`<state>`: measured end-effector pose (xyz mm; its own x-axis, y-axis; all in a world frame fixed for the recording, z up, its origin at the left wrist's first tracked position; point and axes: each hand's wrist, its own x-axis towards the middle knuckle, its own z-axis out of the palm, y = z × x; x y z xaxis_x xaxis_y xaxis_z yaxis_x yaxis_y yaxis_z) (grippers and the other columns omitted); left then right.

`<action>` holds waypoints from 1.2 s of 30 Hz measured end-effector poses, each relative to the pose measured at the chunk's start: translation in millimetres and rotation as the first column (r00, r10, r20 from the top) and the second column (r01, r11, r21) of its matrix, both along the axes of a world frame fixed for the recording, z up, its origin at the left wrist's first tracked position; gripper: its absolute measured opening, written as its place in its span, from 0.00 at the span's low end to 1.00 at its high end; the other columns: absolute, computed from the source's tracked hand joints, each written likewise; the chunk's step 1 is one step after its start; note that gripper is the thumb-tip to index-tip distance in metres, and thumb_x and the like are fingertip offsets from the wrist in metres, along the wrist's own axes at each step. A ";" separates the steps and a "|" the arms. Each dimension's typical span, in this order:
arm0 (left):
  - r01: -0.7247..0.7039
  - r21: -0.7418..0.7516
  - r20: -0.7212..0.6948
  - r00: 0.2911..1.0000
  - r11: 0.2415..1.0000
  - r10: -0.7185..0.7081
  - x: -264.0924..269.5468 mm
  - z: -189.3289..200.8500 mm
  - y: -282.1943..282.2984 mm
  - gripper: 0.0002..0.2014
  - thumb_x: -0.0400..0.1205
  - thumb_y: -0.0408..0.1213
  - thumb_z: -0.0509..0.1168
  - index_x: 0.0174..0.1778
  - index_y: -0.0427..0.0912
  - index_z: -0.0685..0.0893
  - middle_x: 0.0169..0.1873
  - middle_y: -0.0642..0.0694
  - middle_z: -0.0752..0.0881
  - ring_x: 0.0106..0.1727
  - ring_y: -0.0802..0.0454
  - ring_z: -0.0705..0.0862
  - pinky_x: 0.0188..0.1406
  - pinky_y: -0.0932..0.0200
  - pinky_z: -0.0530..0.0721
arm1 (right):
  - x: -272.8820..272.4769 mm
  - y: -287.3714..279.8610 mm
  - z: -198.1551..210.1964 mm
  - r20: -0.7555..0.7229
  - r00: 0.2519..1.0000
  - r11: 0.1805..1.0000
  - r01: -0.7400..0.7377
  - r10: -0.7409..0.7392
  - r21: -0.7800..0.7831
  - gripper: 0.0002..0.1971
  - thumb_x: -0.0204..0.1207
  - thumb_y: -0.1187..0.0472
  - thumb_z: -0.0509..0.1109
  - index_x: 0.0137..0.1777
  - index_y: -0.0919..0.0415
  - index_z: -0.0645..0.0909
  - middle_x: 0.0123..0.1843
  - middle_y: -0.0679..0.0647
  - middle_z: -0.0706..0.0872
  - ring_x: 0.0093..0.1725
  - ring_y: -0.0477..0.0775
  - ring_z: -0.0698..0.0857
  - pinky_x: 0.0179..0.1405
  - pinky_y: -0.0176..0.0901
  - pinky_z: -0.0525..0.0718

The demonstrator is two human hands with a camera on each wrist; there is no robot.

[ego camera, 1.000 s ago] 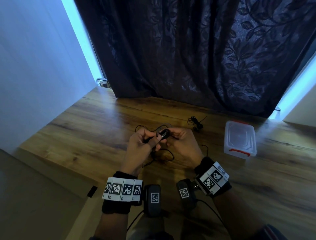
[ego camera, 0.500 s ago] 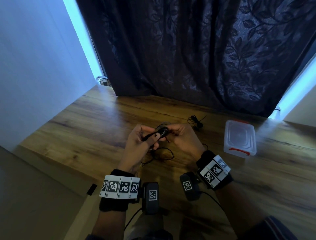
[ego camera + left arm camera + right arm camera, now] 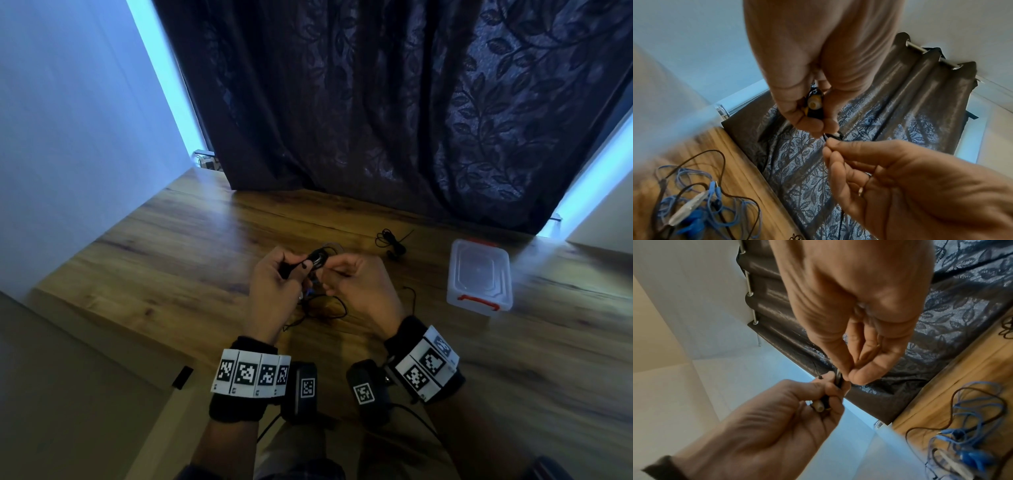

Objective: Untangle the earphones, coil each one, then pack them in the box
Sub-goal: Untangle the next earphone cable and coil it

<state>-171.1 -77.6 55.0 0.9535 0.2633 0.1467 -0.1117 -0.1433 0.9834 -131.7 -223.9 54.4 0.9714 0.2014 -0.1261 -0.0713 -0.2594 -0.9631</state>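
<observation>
Above the wooden table [image 3: 178, 274] my left hand [image 3: 294, 270] grips a small bundle of black earphones [image 3: 317, 260], its earbuds [image 3: 815, 104] showing between thumb and fingers. My right hand [image 3: 334, 270] pinches the black cable [image 3: 826, 139] right beside that bundle; in the right wrist view the right hand [image 3: 844, 378] pinches at the left hand's fingertips [image 3: 830, 378]. A tangle of blue earphones [image 3: 694, 203] and a dark cable lies on the table beneath the hands. A clear plastic box [image 3: 479, 277] with red latches stands to the right, lid on.
Another black earphone coil [image 3: 392, 243] lies on the table behind the right hand, left of the box. A dark patterned curtain [image 3: 376, 102] hangs along the far edge. A white wall [image 3: 68, 120] borders the left side.
Both hands stay over the same spot. The black bundle has shifted slightly left and away, and the right fingers now sit a little further from it.
</observation>
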 end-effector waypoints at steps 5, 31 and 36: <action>-0.022 -0.006 0.012 1.000 1.000 0.022 2.1 -0.5 4.0 0.01 0.82 0.27 0.68 0.47 0.35 0.83 0.40 0.39 0.87 0.36 0.52 0.87 0.37 0.59 0.87 | -13.3 8.6 6.1 -0.145 0.989 0.981 0.030 -0.002 0.190 0.09 0.77 0.67 0.78 0.54 0.63 0.84 0.48 0.59 0.92 0.36 0.46 0.90 0.39 0.37 0.89; -0.022 -0.205 -0.006 1.000 0.979 0.021 -4.5 11.3 -2.2 0.09 0.80 0.24 0.69 0.44 0.43 0.90 0.38 0.48 0.92 0.42 0.56 0.90 0.39 0.64 0.87 | -33.8 17.9 -1.6 0.656 0.739 0.988 0.135 -0.154 0.080 0.09 0.76 0.69 0.79 0.54 0.60 0.91 0.49 0.51 0.90 0.42 0.43 0.88 0.44 0.32 0.89; -0.068 -0.229 -0.008 0.998 0.971 0.068 -2.6 10.1 0.3 0.06 0.78 0.26 0.71 0.47 0.40 0.90 0.41 0.45 0.93 0.44 0.54 0.91 0.40 0.63 0.88 | -34.8 17.9 -6.0 0.637 0.760 0.992 0.114 -0.126 0.060 0.10 0.74 0.69 0.80 0.54 0.62 0.92 0.49 0.52 0.89 0.41 0.47 0.89 0.42 0.42 0.91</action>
<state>-173.6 -77.3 65.1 0.9321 0.3546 0.0745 -0.1091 0.0787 0.9909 -166.5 -206.0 48.4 0.8420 0.0742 0.5343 0.5324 -0.2740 -0.8009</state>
